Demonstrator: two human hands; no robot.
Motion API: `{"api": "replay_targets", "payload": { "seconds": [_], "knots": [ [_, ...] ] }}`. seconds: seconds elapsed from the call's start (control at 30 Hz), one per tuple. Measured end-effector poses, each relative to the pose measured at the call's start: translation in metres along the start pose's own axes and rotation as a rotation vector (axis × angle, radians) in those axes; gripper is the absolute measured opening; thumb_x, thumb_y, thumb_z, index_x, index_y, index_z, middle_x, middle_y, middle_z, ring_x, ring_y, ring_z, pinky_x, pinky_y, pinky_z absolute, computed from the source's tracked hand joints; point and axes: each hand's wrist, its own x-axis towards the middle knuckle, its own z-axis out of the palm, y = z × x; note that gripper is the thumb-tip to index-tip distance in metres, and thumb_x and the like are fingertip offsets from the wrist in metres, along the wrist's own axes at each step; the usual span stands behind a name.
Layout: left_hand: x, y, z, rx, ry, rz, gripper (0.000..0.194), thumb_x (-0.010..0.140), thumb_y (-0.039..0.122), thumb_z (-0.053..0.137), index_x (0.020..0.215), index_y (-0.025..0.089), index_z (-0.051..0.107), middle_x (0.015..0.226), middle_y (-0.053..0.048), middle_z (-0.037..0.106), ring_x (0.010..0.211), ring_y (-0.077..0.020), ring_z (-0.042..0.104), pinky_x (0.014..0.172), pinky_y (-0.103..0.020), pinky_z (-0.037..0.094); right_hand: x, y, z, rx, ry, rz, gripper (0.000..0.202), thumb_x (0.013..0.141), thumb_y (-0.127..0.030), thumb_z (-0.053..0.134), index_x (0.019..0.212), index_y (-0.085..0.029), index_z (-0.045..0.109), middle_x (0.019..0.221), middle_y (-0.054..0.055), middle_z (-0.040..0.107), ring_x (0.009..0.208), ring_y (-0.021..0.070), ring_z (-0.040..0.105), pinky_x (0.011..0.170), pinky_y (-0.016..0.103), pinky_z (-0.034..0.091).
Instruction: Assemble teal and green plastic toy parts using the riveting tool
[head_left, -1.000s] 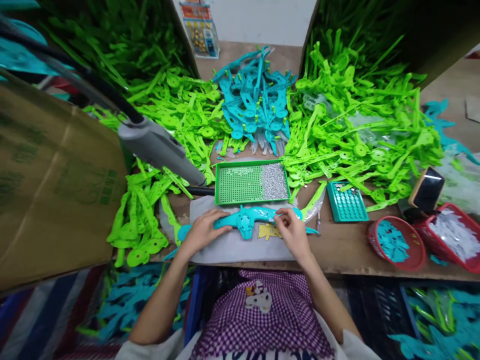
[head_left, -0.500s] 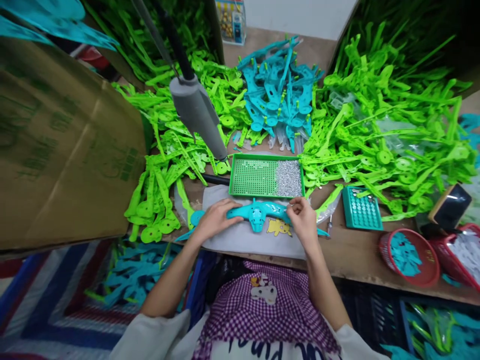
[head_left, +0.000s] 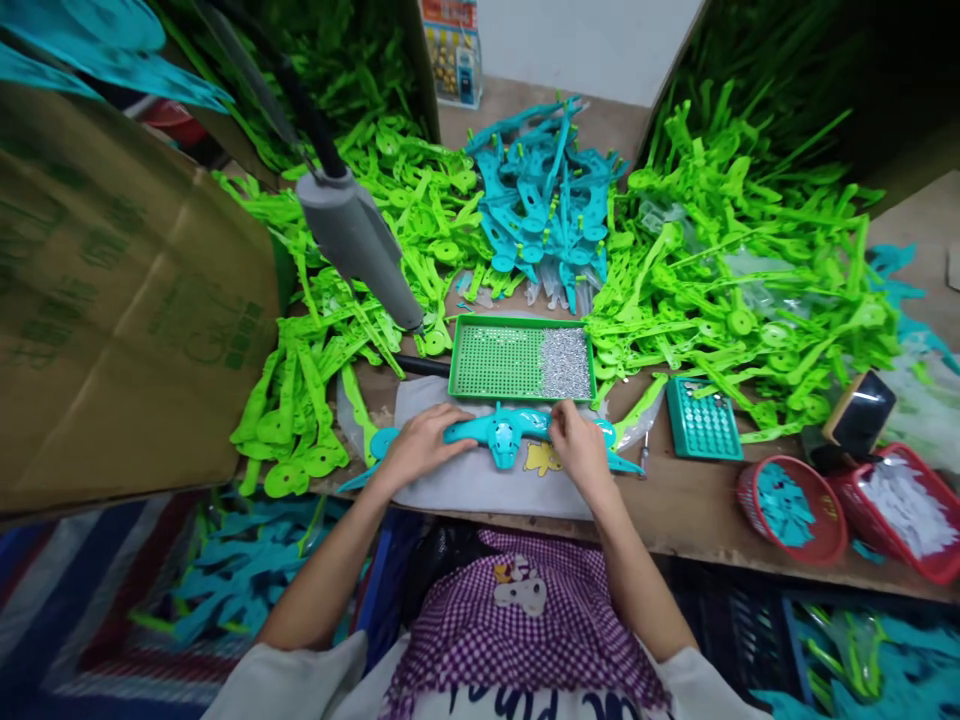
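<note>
A long turquoise plastic piece (head_left: 504, 445) with a raised, animal-like head in its middle lies crosswise on a grey cloth (head_left: 480, 492). My left hand (head_left: 427, 446) grips its left wing, thumb on the near side and fingers over the far side. On the right wing, my right hand (head_left: 579, 442) has thumb and fingertips pinched together at the surface; whatever is between them is too small to make out. Just beyond stands a green perforated tray (head_left: 495, 360) with many small silvery screws (head_left: 566, 362) heaped at its right end.
A grey power screwdriver (head_left: 360, 245) hangs at the left. Lime-green plastic parts (head_left: 720, 290) pile up on both sides, with turquoise parts (head_left: 540, 205) between. A teal tray (head_left: 703, 420), a red basket (head_left: 829, 520) and a small screwdriver (head_left: 644, 458) are at right. A cardboard box (head_left: 127, 320) borders the left.
My right hand has moved inward along the right wing, closer to the head. My left hand keeps its hold. The whole view has shifted slightly.
</note>
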Motion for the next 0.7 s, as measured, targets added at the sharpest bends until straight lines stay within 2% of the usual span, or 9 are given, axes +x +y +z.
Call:
{"api": "replay_targets", "payload": {
  "seconds": [0.1,0.17,0.27,0.3,0.33,0.4,0.47,0.6,0.7],
  "knots": [
    [0.000,0.003,0.000,0.019,0.010,0.040,0.037,0.084,0.044,0.062,0.116,0.024,0.062,0.111,-0.006,0.065,0.102,-0.0227,0.061,0.087,-0.038,0.050,-0.003,-0.001,-0.009,-0.024,-0.051,-0.037,0.021,0.088,-0.020,0.039,0.100,-0.020,0.056,0.071,0.003,0.061,0.061,0.0191,0.055,0.058,0.028,0.034],
    [-0.009,0.010,-0.001,0.076,0.096,0.057,0.039,0.084,0.042,0.063,0.119,0.023,0.061,0.115,-0.008,0.064,0.107,-0.0247,0.059,0.092,-0.041,0.048,-0.017,-0.003,-0.019,0.089,-0.021,-0.063,0.023,0.090,-0.028,0.045,0.108,-0.020,0.056,0.080,0.005,0.063,0.070,0.0207,0.058,0.064,0.030,0.041],
    [-0.038,0.021,-0.002,0.146,0.380,-0.020,0.037,0.086,0.036,0.063,0.120,0.023,0.061,0.119,-0.009,0.061,0.112,-0.0255,0.056,0.101,-0.044,0.042,-0.050,-0.011,-0.023,0.376,0.121,-0.026,0.033,0.087,-0.040,0.054,0.116,-0.023,0.055,0.105,0.009,0.062,0.089,0.0227,0.058,0.079,0.036,0.046],
    [-0.050,0.022,-0.001,0.141,0.502,-0.092,0.034,0.087,0.034,0.061,0.119,0.023,0.061,0.118,-0.009,0.061,0.112,-0.0245,0.056,0.102,-0.043,0.041,-0.061,-0.015,-0.020,0.502,0.094,0.011,0.031,0.087,-0.041,0.054,0.113,-0.024,0.057,0.106,0.009,0.062,0.091,0.0223,0.058,0.080,0.037,0.047],
    [-0.063,0.021,0.000,0.126,0.625,-0.184,0.032,0.088,0.033,0.059,0.118,0.022,0.061,0.116,-0.008,0.061,0.111,-0.0235,0.056,0.101,-0.042,0.042,-0.069,-0.019,-0.013,0.642,-0.045,0.043,0.030,0.087,-0.044,0.054,0.110,-0.025,0.059,0.104,0.008,0.063,0.088,0.0211,0.059,0.078,0.036,0.048],
    [-0.084,0.012,0.002,0.104,0.828,-0.386,0.033,0.088,0.035,0.057,0.118,0.020,0.060,0.114,-0.009,0.060,0.112,-0.0238,0.055,0.101,-0.041,0.042,-0.081,-0.030,0.008,0.886,-0.471,0.129,0.035,0.085,-0.051,0.056,0.103,-0.023,0.063,0.095,0.007,0.066,0.074,0.0175,0.060,0.069,0.033,0.049],
    [-0.099,-0.003,0.005,0.086,0.900,-0.545,0.041,0.086,0.038,0.059,0.122,0.018,0.056,0.115,-0.012,0.059,0.113,-0.0260,0.053,0.101,-0.043,0.041,-0.084,-0.042,0.030,1.064,-0.741,0.257,0.043,0.080,-0.056,0.061,0.105,-0.021,0.063,0.098,0.007,0.068,0.073,0.0157,0.062,0.067,0.031,0.049],
    [-0.109,-0.028,0.013,-0.114,0.831,-0.641,0.051,0.083,0.041,0.060,0.127,0.017,0.052,0.115,-0.014,0.056,0.105,-0.0245,0.057,0.086,-0.039,0.050,-0.072,-0.070,0.058,1.389,-0.790,0.515,0.049,0.077,-0.047,0.070,0.115,-0.019,0.059,0.119,0.011,0.064,0.096,0.0180,0.065,0.083,0.031,0.050],
    [-0.106,-0.029,0.015,-0.329,0.869,-0.655,0.052,0.080,0.041,0.063,0.125,0.017,0.053,0.115,-0.012,0.056,0.092,-0.0198,0.060,0.075,-0.033,0.053,-0.059,-0.091,0.071,1.566,-0.872,0.673,0.042,0.077,-0.043,0.071,0.106,-0.015,0.061,0.113,0.012,0.067,0.096,0.0180,0.066,0.086,0.030,0.050]
  ]
}}
